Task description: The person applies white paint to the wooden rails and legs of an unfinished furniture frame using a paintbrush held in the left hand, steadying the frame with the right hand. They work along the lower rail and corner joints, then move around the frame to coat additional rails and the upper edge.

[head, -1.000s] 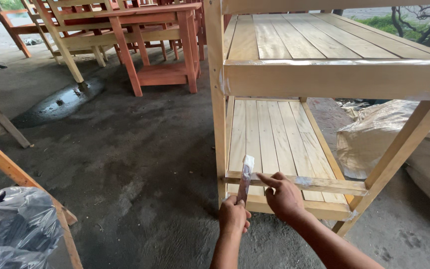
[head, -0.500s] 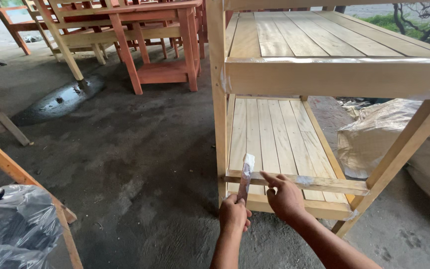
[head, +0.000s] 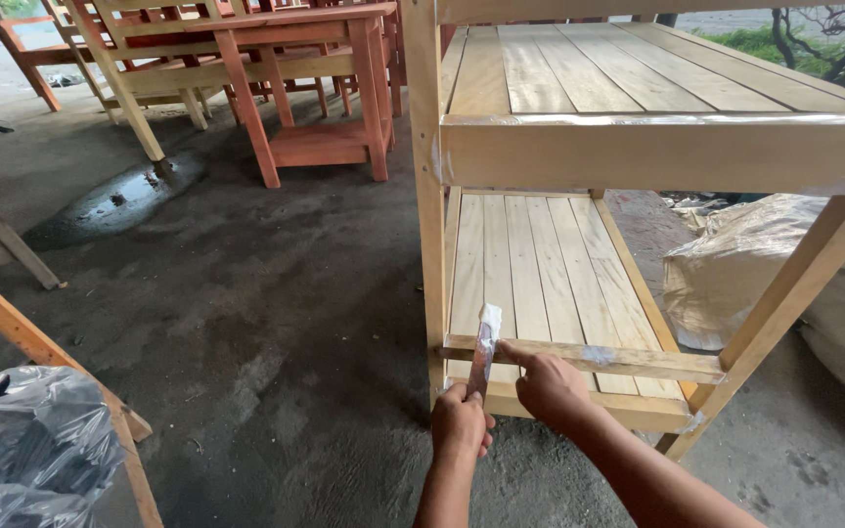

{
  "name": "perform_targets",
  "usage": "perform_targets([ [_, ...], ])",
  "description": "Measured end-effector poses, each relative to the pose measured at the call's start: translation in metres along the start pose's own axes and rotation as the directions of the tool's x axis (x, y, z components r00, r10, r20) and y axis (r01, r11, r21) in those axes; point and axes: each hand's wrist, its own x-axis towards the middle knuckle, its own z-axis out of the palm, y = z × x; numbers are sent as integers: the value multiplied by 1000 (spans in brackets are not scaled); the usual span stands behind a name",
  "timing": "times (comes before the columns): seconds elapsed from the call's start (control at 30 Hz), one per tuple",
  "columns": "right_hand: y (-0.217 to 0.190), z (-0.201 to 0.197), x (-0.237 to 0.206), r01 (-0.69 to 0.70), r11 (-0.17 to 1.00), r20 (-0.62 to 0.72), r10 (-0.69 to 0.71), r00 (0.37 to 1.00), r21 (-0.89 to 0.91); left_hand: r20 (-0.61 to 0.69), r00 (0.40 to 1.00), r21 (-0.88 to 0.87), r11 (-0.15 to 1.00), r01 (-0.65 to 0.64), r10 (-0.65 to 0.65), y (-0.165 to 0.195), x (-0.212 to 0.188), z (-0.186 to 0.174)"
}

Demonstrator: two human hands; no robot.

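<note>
Almost no change against the earlier frames: both hands in the same spot at lower centre of the frame, putty knife point(head: 484, 347) at the same upright tilt, so the work on the rail point(head: 628, 362) looks paused or barely moving, not finished. Left hand point(head: 460, 422) closed in a fist round the knife handle. Right hand point(head: 548, 386) mostly curled, holding nothing, forefinger pressed flat on the rail just beside the blade. Knife sits at the left end of the low front rail of the wooden shelf unit point(head: 662, 152), touching it. Long axis near vertical, leaning slightly right; blade tip point(head: 490, 315) points to the upper part of the frame, handle down into the fist. White smear point(head: 599, 355) further right on the rail.
</note>
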Motion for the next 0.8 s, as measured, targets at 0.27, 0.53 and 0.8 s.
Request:
perform_targets([
  [0.27, -8, -12, -7, -19, 977, 81, 37, 996, -214, 7, 1000, -14, 1000, -3, 3, -1, 1, -4],
  [0.53, 1, -7, 1, -2, 1000, 69, 1, 998, 23, 11, 1000, -9, 1000, -20, 20, 1, -1, -5],
  [0.8, 3, -10, -9, -83, 992, 176, 99, 979, -94, -3, 1000, -18, 999, -28, 28, -4, 9, -2],
])
